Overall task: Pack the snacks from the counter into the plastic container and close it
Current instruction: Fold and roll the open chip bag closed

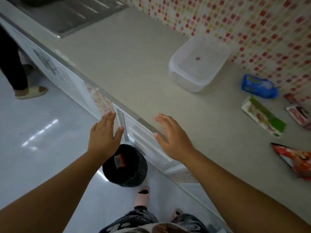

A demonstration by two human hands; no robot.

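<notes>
I'm looking down on the long pale grey counter (pixel 134 68), steel sink drainer (pixel 70 15) at its far end. The translucent rectangular plastic container (pixel 198 64) sits lidded by the mosaic-tiled wall (pixel 252 22). Right of it lie the snacks: a blue packet (pixel 259 86), a green-and-white flat pack (pixel 264 117), an orange-red bag (pixel 296 158), a small red-and-white wrapper (pixel 298 115). Black round bin (pixel 125 165) on the floor. My left hand (pixel 105 132) and right hand (pixel 170 135) hover spread wide, holding nothing.
</notes>
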